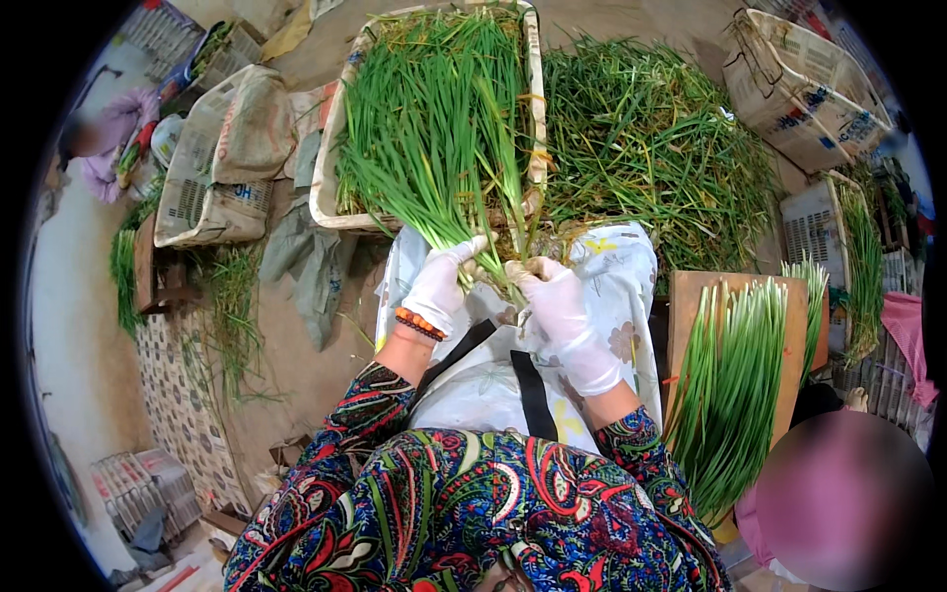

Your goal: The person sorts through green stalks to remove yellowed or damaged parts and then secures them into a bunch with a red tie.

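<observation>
My left hand [440,283], in a thin white glove with beaded bracelets at the wrist, is closed round the pale stem ends of a bunch of garlic chives [419,192]. The green leaves of the bunch fan away over the near rim of a white plastic crate [324,197] heaped with more chives. Right beside it, my gloved right hand [562,311] pinches the lower stems of a few chives, fingertips together. Both hands are above the pale flowered apron [617,286] on my lap, where dry bits lie.
A big pile of loose leaves [651,148] lies right of the crate. Trimmed chives [735,385] rest in a row on a wooden board [683,296] at my right. A co-worker in pink [838,503] sits close by. More crates [804,99] stand around, one with a sack [254,133].
</observation>
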Available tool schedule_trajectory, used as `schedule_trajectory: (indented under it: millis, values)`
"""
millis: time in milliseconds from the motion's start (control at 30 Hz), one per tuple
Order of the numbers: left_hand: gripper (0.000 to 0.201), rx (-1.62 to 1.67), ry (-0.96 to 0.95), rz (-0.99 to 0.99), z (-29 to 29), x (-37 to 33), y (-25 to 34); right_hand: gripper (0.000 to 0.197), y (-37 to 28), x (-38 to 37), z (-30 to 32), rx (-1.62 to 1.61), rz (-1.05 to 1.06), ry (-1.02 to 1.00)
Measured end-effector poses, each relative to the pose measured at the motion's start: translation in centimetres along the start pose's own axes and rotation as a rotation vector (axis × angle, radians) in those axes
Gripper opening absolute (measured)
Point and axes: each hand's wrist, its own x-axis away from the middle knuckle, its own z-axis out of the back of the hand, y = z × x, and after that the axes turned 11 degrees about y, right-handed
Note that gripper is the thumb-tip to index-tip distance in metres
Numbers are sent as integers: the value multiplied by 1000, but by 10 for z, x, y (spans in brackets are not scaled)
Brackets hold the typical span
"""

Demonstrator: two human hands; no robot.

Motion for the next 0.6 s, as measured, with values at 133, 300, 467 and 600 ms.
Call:
schedule_trajectory:
  millis: [133, 300, 467, 600]
  values:
    - [20, 198, -20, 105, -3, -13, 9, 22, -12, -2, 16, -205, 107, -42]
    - [22, 353, -113, 84, 9, -23, 31, 45, -11, -43, 86, -449, -56, -34]
    - [27, 180, -202, 74, -7, 1, 18, 69, -16, -11, 13, -381, -395, -744]
    - [26, 187, -392, 94, 16, -10, 5, 35, -9, -12, -9, -241, -231, -417]
